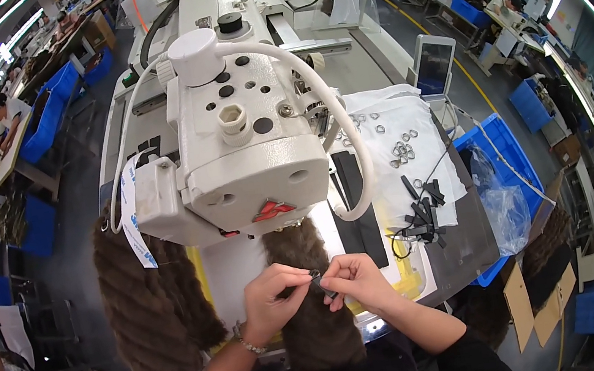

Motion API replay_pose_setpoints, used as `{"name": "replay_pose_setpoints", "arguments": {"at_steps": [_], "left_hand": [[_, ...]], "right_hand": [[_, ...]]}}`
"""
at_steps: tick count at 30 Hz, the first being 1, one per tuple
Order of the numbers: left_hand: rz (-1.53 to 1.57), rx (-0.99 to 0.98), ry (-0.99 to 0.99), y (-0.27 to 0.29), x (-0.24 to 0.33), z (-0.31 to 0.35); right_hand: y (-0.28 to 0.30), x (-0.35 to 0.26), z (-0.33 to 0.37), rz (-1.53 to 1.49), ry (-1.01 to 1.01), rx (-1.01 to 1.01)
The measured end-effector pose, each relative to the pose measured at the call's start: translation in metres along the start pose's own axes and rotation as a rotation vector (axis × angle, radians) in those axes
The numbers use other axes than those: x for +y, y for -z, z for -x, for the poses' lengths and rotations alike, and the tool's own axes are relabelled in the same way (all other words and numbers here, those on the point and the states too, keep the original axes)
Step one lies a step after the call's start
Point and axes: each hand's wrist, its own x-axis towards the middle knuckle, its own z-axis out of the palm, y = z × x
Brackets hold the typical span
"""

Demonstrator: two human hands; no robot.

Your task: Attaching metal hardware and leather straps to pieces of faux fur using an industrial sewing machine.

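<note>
Close together over a strip of brown fur (pixel 324 343), my two hands meet in front of a large white industrial sewing machine (pixel 255 165). My left hand (pixel 274 300) pinches a small dark ring (pixel 315 274) between thumb and fingertips. In the fingers of my right hand (pixel 359 282) is a short black strap (pixel 329 294), mostly covered by the fingers. Whether the strap passes through the ring is too small to tell. The fur strip runs from under the machine head toward me, below both hands.
More brown fur (pixel 150 307) lies left of the machine. To the right, metal rings (pixel 404 150) and black strap pieces (pixel 424 216) rest on white cloth (pixel 438 180). A small screen (pixel 435 65) stands behind, and a blue crate (pixel 514 145) holds clear plastic. People work at tables farther off.
</note>
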Motion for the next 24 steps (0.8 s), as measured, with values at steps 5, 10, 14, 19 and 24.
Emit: {"name": "replay_pose_setpoints", "arguments": {"at_steps": [5,10,14,19,24], "left_hand": [[-0.059,-0.08,-0.104,-0.001,0.009,-0.003],[0.193,-0.086,0.299,0.001,0.003,0.001],[0.486,-0.057,0.501,0.003,0.001,-0.002],[0.582,0.004,0.53,0.011,-0.008,-0.002],[0.55,0.012,0.536,0.012,-0.01,-0.005]], "right_hand": [[-0.002,-0.003,0.003,0.024,0.048,0.015],[0.001,0.0,0.0,0.014,0.028,-0.085],[-0.003,0.002,-0.001,0.105,0.194,-0.154],[-0.011,-0.01,-0.007,0.522,0.373,-0.189],[-0.002,-0.013,-0.029,1.212,1.205,-0.119]]}}
